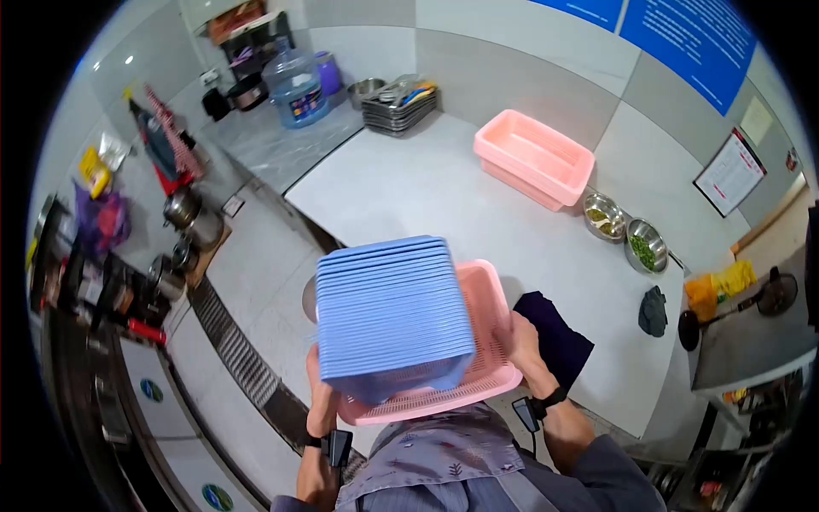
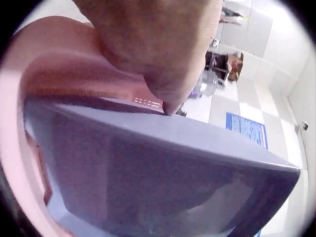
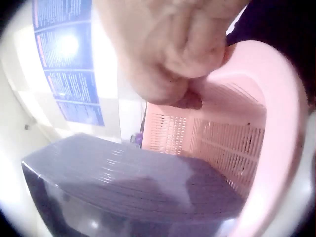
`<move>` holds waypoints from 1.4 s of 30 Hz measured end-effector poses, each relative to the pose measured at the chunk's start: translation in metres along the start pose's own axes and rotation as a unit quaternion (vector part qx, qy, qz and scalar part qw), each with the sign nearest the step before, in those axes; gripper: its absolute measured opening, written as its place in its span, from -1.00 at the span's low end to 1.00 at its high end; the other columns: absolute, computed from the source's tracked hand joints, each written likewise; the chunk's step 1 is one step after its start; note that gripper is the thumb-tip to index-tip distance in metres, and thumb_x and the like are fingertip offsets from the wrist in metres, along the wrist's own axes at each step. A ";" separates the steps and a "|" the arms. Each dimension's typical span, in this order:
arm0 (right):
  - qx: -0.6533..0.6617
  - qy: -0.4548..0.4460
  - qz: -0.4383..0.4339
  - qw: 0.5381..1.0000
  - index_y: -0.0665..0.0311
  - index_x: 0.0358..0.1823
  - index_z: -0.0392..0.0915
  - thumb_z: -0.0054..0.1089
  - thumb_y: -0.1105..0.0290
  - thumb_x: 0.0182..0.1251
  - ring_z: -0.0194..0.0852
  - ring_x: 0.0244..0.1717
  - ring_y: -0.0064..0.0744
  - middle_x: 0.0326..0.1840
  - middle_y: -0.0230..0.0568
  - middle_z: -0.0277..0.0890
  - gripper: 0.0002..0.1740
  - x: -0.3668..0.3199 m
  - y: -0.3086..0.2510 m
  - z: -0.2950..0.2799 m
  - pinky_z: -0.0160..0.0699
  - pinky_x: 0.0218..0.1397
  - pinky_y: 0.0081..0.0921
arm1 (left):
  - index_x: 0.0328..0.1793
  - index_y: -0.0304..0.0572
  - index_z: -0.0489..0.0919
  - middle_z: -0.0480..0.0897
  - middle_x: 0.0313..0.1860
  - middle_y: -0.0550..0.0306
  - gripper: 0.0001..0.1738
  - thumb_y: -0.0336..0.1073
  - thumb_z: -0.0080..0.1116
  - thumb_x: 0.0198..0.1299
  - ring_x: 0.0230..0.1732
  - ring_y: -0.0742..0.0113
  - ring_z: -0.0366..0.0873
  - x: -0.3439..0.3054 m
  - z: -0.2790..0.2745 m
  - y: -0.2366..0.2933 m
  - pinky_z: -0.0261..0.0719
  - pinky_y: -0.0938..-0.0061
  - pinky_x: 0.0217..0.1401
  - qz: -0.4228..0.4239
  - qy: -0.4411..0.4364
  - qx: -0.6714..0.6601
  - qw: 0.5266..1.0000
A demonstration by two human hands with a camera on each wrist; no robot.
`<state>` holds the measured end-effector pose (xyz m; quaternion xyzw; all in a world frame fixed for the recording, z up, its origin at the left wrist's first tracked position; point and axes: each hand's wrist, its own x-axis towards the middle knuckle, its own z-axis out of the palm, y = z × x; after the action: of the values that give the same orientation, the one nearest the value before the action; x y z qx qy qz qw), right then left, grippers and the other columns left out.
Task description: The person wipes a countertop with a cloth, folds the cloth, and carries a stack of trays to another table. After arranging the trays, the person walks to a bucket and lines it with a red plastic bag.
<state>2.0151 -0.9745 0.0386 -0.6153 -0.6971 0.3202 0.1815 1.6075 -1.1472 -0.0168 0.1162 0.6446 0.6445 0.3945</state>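
Observation:
A pink slotted basket [image 1: 492, 341] is in front of the person's body in the head view. Standing in it is a tall stack of nested blue trays [image 1: 392, 311], rising well over the rim. The left hand [image 1: 321, 394] grips the basket's left side, and in the left wrist view its thumb [image 2: 173, 98] reaches to the edge of the stack. On the opposite side the right hand [image 1: 523, 348] holds the rim. The right wrist view shows that thumb [image 3: 190, 100] over the inside wall, apart from the trays. Fingers beneath the rim are hidden.
A white table [image 1: 409, 192] spreads ahead, with another pink basket [image 1: 520, 162] by the wall. Two metal bowls [image 1: 641, 246] of chopped food stand at the right, near a dark cloth [image 1: 554, 341]. Metal trays [image 1: 399, 109] and a water jug [image 1: 294, 85] sit at the back left.

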 end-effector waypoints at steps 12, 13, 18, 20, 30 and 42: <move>0.066 0.219 0.194 0.954 0.36 0.00 0.71 0.37 0.37 0.28 0.78 0.00 0.20 -0.09 0.17 0.79 -0.69 0.082 0.036 -0.018 0.70 0.11 -0.09 | 0.00 -0.48 0.67 0.77 -0.27 -0.22 -0.49 -0.04 0.40 0.28 -0.27 0.19 0.66 0.184 0.233 0.052 0.63 0.21 -0.15 0.152 -0.216 0.311 0.913; 0.082 0.227 0.211 0.947 0.36 0.00 0.70 0.37 0.37 0.28 0.78 -0.02 0.21 -0.11 0.18 0.78 -0.69 0.088 0.039 -0.020 0.70 0.10 -0.08 | 0.25 -0.56 0.59 0.77 0.04 -0.07 -0.57 -0.24 0.21 0.50 -0.01 0.30 0.70 0.197 0.248 0.056 0.67 0.43 0.08 0.124 -0.257 0.365 0.886; 0.114 0.249 0.250 0.929 0.38 -0.04 0.69 0.37 0.33 0.28 0.77 -0.05 0.26 -0.17 0.22 0.76 -0.70 0.122 0.055 -0.026 0.69 0.07 -0.05 | 0.10 -0.52 0.61 0.77 -0.10 -0.13 -0.55 -0.15 0.28 0.41 -0.13 0.23 0.69 0.245 0.305 0.036 0.66 0.31 -0.05 0.121 -0.296 0.297 0.899; 0.105 0.248 0.274 0.923 0.42 -0.05 0.66 0.37 0.27 0.29 0.76 -0.06 0.28 -0.19 0.24 0.75 -0.65 0.131 0.054 -0.026 0.68 0.06 -0.02 | -0.08 -0.45 0.65 0.77 -0.25 -0.19 -0.54 -0.08 0.37 0.29 -0.27 0.16 0.68 0.261 0.320 0.033 0.63 0.22 -0.15 0.114 -0.281 0.269 0.914; 0.008 0.463 0.080 0.883 0.51 0.12 0.65 0.10 0.22 0.64 0.70 0.17 0.17 0.08 0.26 0.72 -0.59 0.158 -0.007 -0.033 0.63 0.27 -0.10 | 0.14 -0.43 0.71 0.75 -0.08 -0.18 -0.43 0.08 0.23 0.51 0.12 0.05 0.72 0.282 0.366 0.084 0.66 0.18 0.19 0.241 -0.292 0.434 0.817; 0.584 0.336 0.121 0.729 0.36 0.57 0.37 -0.01 0.18 0.79 0.49 0.25 -0.47 0.42 -0.30 0.48 -0.47 0.242 -0.023 0.011 0.52 0.38 -0.40 | 0.75 -0.39 0.24 0.42 0.61 -0.29 -0.14 0.25 -0.32 0.71 0.64 -0.04 0.32 0.256 0.424 0.107 0.14 0.24 0.73 0.131 -0.501 0.209 0.830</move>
<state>1.9485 -0.7420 0.0117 -0.5344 -0.1854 0.4556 0.6874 1.6791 -0.6501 0.0500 0.5864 0.4569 0.3933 0.5410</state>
